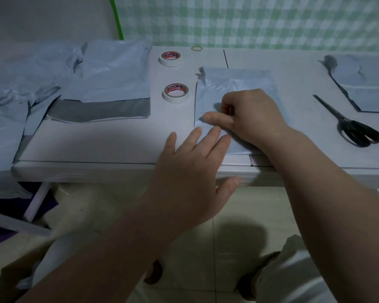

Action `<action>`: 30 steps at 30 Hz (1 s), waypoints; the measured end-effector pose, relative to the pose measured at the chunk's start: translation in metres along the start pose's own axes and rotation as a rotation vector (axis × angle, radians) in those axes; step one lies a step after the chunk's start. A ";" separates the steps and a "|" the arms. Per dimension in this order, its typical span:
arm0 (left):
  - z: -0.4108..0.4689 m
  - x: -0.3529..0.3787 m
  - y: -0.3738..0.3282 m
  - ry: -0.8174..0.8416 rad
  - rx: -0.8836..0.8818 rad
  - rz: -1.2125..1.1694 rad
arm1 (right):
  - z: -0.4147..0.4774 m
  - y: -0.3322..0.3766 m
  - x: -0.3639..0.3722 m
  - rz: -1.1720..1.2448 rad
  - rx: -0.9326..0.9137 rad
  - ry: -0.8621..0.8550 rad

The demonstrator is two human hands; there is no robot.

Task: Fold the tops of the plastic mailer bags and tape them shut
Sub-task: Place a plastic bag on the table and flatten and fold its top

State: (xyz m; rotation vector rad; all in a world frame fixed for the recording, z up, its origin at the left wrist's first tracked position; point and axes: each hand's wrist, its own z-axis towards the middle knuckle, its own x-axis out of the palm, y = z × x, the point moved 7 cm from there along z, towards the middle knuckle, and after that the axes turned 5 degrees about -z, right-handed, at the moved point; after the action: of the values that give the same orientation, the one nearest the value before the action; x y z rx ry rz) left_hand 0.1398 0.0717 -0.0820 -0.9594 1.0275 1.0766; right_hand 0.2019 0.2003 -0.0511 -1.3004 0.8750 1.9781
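Near the front edge of the surface (107,138), your right hand (247,114) pinches the near fold of the mailer bag (239,84), your left hand (190,162) rests flat-fingered on its near-left corner, and the closest tape roll (176,93) sits just left.

left hand (190,169): palm down; fingers straight and spread; forearm stretched forward | right hand (253,114): fingers curled; index and thumb pinching mailer bag (236,82); hand pointing left

Two tape rolls (170,59) (176,93), one scissors (348,125), one rubber band (197,48), four-plus mailer bags (239,84) (363,84) (116,71) (4,119)
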 end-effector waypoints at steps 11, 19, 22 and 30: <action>0.000 0.002 0.000 0.017 0.001 0.004 | -0.006 -0.010 0.001 0.121 0.061 0.054; 0.001 0.001 -0.001 -0.008 0.044 0.014 | -0.073 0.013 -0.025 -0.059 -0.038 -0.329; 0.001 0.001 -0.002 0.005 0.058 0.020 | -0.104 0.015 -0.024 -0.028 -0.013 -0.340; 0.000 -0.002 0.004 0.179 0.009 0.057 | -0.136 0.013 -0.014 -0.054 0.037 -0.300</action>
State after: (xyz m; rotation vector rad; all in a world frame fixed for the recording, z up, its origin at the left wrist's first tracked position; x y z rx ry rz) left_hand 0.1359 0.0723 -0.0807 -1.0382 1.2114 1.0459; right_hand 0.2686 0.0832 -0.0760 -0.9624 0.7199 2.0362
